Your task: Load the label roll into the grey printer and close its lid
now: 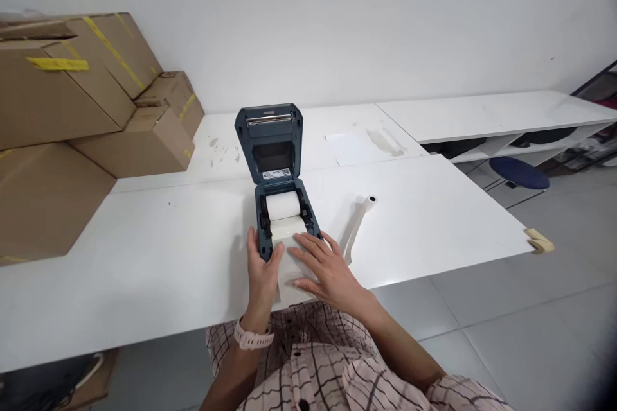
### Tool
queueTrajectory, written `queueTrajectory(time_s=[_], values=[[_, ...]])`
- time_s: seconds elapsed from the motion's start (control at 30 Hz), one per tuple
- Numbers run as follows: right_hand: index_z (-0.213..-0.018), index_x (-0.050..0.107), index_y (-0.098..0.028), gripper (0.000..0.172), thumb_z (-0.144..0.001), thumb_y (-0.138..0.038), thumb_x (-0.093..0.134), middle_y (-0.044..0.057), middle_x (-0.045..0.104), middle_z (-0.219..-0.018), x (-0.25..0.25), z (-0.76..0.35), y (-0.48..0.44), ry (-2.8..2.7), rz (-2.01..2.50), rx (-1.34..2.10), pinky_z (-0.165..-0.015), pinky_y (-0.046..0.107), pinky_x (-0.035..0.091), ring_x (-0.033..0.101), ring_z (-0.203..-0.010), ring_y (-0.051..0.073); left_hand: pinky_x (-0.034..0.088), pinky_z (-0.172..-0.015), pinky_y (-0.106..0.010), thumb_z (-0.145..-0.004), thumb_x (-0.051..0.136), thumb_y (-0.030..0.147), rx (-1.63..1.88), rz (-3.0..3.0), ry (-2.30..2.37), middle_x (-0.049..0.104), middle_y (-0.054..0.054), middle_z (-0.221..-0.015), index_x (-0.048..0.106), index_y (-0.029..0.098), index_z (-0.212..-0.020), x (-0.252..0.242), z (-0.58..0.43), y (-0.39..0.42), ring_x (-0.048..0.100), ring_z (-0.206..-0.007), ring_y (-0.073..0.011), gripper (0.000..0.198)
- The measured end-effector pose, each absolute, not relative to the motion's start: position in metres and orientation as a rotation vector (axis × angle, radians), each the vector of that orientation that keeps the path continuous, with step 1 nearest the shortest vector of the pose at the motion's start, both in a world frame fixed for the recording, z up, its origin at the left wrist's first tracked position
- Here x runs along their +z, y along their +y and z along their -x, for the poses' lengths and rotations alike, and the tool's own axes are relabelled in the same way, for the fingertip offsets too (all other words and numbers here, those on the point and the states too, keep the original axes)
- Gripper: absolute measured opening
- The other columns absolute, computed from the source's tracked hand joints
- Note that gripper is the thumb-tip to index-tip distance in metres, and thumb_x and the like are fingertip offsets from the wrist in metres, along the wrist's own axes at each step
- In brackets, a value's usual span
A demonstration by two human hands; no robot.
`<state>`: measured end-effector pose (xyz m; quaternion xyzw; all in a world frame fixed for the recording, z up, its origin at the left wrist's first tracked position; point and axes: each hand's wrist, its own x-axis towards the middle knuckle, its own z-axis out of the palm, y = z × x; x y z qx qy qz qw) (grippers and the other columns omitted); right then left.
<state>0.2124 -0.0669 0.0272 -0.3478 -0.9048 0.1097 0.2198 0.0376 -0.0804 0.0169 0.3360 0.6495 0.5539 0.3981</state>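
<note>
A dark grey label printer [263, 196] stands on the white table with its lid [272, 141] tilted up and back. Inside sits a white label roll [283, 205], and its strip [289, 270] runs out over the front towards me. My left hand [263, 270] grips the printer's left front corner, fingers along the side and thumb at the strip's left edge. My right hand [328, 270] lies over the strip with its fingers stretched out and apart, near the printer's right front corner. Part of the strip is hidden under the right hand.
A small paper roll [370, 201] with a loose tail lies right of the printer on the table [434, 205]. Stacked cardboard boxes [96, 90] fill the left side. A yellowish corner guard [540, 241] covers the table's right corner. A blue stool [518, 172] stands beyond.
</note>
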Motion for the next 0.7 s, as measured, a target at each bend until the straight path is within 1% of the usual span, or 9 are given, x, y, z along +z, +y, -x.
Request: queueTrajectory(time_s=[0.1, 0.23, 0.27, 0.33, 0.43, 0.47, 0.53, 0.6, 0.7], values=[[-0.149, 0.047, -0.028, 0.059, -0.099, -0.059, 0.049, 0.01, 0.046, -0.158, 0.034, -0.22, -0.062, -2.493, 0.925, 0.443, -0.121, 0.062, 0.03, 0.043, -0.146, 0.029, 0.042, -0.117, -0.044, -0.083, 0.072, 0.056, 1.359, -0.813, 1.647, 0.023, -0.012, -0.169, 0.018, 0.03, -0.162, 0.014, -0.039, -0.096, 0.03, -0.153, -0.0336, 0.099], [-0.157, 0.033, -0.035, 0.065, -0.1, -0.061, 0.047, 0.006, 0.046, -0.159, 0.068, -0.238, -0.018, -2.268, 0.833, 0.681, -0.12, 0.06, 0.035, 0.044, -0.146, 0.028, 0.044, -0.115, -0.045, -0.083, 0.072, 0.057, 1.297, -0.809, 1.655, 0.025, -0.012, -0.168, 0.017, 0.032, -0.162, 0.013, -0.035, -0.1, 0.031, -0.152, -0.0343, 0.099], [-0.159, 0.029, -0.035, 0.067, -0.1, -0.061, 0.047, 0.006, 0.042, -0.161, 0.081, -0.239, 0.002, -2.145, 0.838, 0.702, -0.12, 0.058, 0.036, 0.042, -0.147, 0.028, 0.046, -0.113, -0.045, -0.083, 0.071, 0.058, 1.284, -0.813, 1.648, 0.026, -0.012, -0.168, 0.016, 0.033, -0.162, 0.014, -0.034, -0.1, 0.034, -0.151, -0.0344, 0.1], [-0.159, 0.027, -0.034, 0.071, -0.098, -0.067, 0.044, 0.005, 0.034, -0.165, 0.108, -0.234, 0.05, -1.932, 0.839, 0.708, -0.123, 0.059, 0.03, 0.034, -0.151, 0.029, 0.047, -0.112, -0.044, -0.083, 0.07, 0.059, 1.262, -0.834, 1.637, 0.029, -0.011, -0.167, 0.015, 0.034, -0.163, 0.014, -0.033, -0.101, 0.037, -0.149, -0.0345, 0.1], [-0.16, 0.023, -0.036, 0.075, -0.096, -0.074, 0.038, 0.0, 0.021, -0.17, 0.145, -0.209, 0.128, -1.71, 0.791, 0.892, -0.126, 0.054, 0.021, 0.024, -0.156, 0.027, 0.045, -0.114, -0.044, -0.082, 0.072, 0.059, 1.252, -0.879, 1.639, 0.026, -0.012, -0.168, 0.014, 0.033, -0.163, 0.013, -0.032, -0.104, 0.034, -0.151, -0.034, 0.102], [-0.159, 0.024, -0.034, 0.076, -0.096, -0.075, 0.036, 0.001, 0.021, -0.17, 0.155, -0.199, 0.15, -1.657, 0.767, 0.99, -0.125, 0.054, 0.02, 0.023, -0.156, 0.027, 0.043, -0.115, -0.044, -0.082, 0.072, 0.058, 1.256, -0.89, 1.635, 0.025, -0.012, -0.168, 0.014, 0.032, -0.163, 0.012, -0.032, -0.106, 0.032, -0.152, -0.0338, 0.103], [-0.158, 0.028, -0.021, 0.08, -0.099, -0.075, 0.022, 0.009, 0.028, -0.166, 0.168, -0.179, 0.184, -1.611, 0.668, 1.166, -0.121, 0.063, 0.017, 0.025, -0.154, 0.032, 0.041, -0.117, -0.046, -0.081, 0.074, 0.057, 1.269, -0.896, 1.622, 0.026, -0.014, -0.168, 0.013, 0.03, -0.163, 0.009, -0.032, -0.109, 0.034, -0.151, -0.0333, 0.105], [-0.15, 0.04, -0.015, 0.085, -0.096, -0.078, 0.024, 0.012, 0.039, -0.16, 0.172, -0.167, 0.2, -1.582, 0.59, 1.289, -0.118, 0.068, 0.02, 0.033, -0.15, 0.034, 0.039, -0.118, -0.046, -0.081, 0.074, 0.057, 1.282, -0.893, 1.609, 0.029, -0.015, -0.166, 0.012, 0.03, -0.163, 0.005, -0.034, -0.112, 0.036, -0.15, -0.0324, 0.106], [-0.137, 0.055, -0.015, 0.079, -0.094, -0.078, 0.033, 0.008, 0.054, -0.15, 0.168, -0.165, 0.185, -1.569, 0.589, 1.311, -0.12, 0.058, 0.027, 0.047, -0.141, 0.029, 0.041, -0.117, -0.043, -0.081, 0.074, 0.056, 1.305, -0.902, 1.591, 0.03, -0.016, -0.166, 0.01, 0.03, -0.163, 0.003, -0.036, -0.116, 0.038, -0.149, -0.0311, 0.107]])
